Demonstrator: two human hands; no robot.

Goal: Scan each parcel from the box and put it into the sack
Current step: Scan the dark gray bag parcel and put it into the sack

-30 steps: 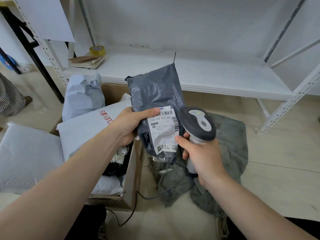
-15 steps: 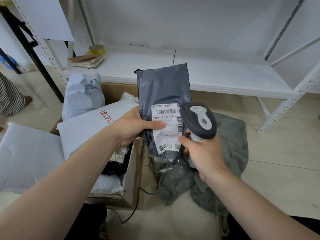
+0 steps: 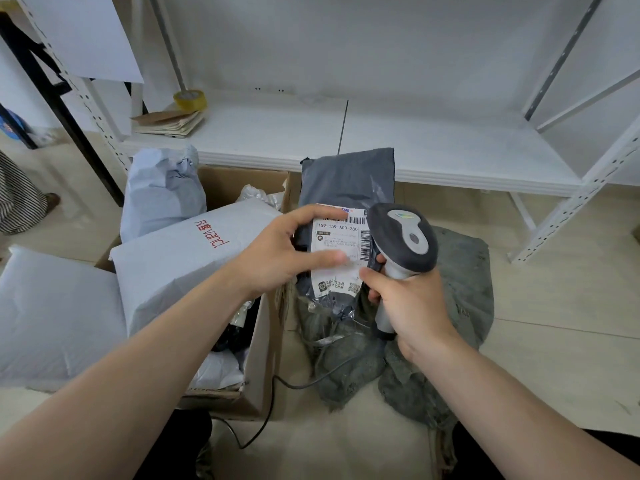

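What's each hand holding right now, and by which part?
The left hand pinches the dark grey plastic mailer parcel at its left edge, by the white label. The right hand grips the grey barcode scanner by its handle.

White shipping label (image 3: 337, 251) at frame centre on the grey parcel (image 3: 348, 181), number "159-159-A03-280", "EMS" at its top edge, barcodes and QR codes, small print too fine to read, red "vancl" beside Chinese characters on the white mailer (image 3: 180, 271), centre left.

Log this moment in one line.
stage: scanning | left hand: holds grey parcel | right hand: grips scanner at label | sack: lies below
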